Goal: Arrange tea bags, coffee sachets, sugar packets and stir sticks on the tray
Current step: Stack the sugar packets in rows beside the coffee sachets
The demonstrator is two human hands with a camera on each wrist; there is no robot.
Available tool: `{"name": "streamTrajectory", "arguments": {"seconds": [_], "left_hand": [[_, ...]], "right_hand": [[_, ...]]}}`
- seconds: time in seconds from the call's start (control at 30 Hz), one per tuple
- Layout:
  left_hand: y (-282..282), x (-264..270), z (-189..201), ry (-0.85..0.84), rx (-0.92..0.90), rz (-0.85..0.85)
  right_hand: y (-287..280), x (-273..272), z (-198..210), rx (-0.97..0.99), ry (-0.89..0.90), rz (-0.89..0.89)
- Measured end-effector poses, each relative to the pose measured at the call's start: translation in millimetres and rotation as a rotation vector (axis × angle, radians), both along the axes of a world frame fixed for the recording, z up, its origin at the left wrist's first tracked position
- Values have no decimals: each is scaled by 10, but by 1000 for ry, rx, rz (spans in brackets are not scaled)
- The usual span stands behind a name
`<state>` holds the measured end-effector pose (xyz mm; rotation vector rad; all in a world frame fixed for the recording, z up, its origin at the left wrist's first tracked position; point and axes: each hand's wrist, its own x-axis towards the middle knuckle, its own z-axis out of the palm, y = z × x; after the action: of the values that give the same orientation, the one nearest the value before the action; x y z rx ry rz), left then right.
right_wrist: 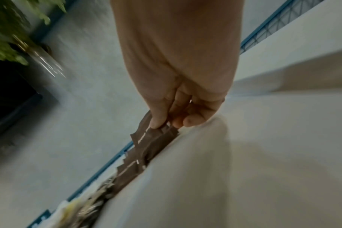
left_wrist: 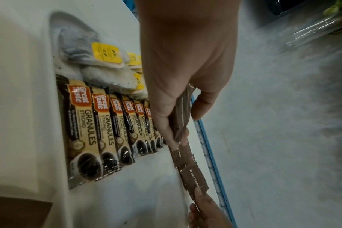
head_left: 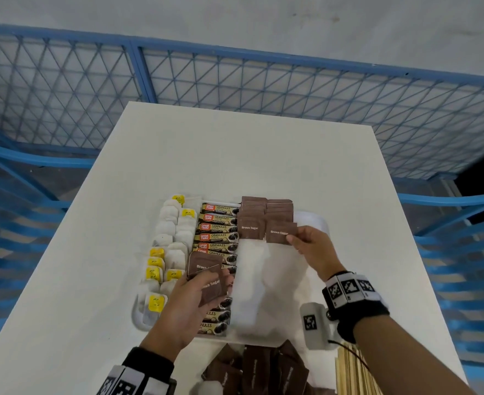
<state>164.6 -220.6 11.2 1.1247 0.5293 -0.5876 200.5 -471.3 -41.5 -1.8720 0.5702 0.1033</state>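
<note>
A white tray [head_left: 315, 220] on the table holds tea bags [head_left: 166, 252] with yellow tags at its left, a column of coffee sachets [head_left: 216, 226] beside them, and two rows of brown sugar packets [head_left: 263, 212] at the far middle. My right hand [head_left: 309, 246] pinches one brown sugar packet [head_left: 279, 232] at the near end of the right row. My left hand [head_left: 195, 292] grips a small stack of brown sugar packets [head_left: 206, 272] above the coffee sachets [left_wrist: 100, 132]. In the left wrist view the stack [left_wrist: 182, 111] sits between thumb and fingers. The right wrist view shows fingers on a packet [right_wrist: 146, 135].
More loose brown sugar packets [head_left: 263, 369] lie on the table near the front edge, with wooden stir sticks [head_left: 354, 372] to their right. The tray's right half [head_left: 263, 280] is bare. A blue mesh fence [head_left: 263, 89] runs behind the white table [head_left: 235, 155].
</note>
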Motion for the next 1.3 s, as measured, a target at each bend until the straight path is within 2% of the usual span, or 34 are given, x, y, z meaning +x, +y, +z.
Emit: {"name": "streamTrajectory", "arguments": {"seconds": [0.4,0.53,0.83,0.97,1.17,1.3], "left_hand": [[9,13,-39,-16,-5,-112],[1,34,-51,-54,-17,-149],[-31,66,-38,-127,8,-80],[-23,55,-56,-146,39,-45],[-40,48,-63,-159,101,-15],[-85,41,-52,-149,82,-11]], "right_hand": [[-13,228,-120,-200,9,-10],[41,228,-115,-206,18,-52],[167,135,23,-269,-63,-134],[379,-39,112,-189,-97,-72],[756,-377,405,125,37,345],[861,-457,390,323,24,373]]}}
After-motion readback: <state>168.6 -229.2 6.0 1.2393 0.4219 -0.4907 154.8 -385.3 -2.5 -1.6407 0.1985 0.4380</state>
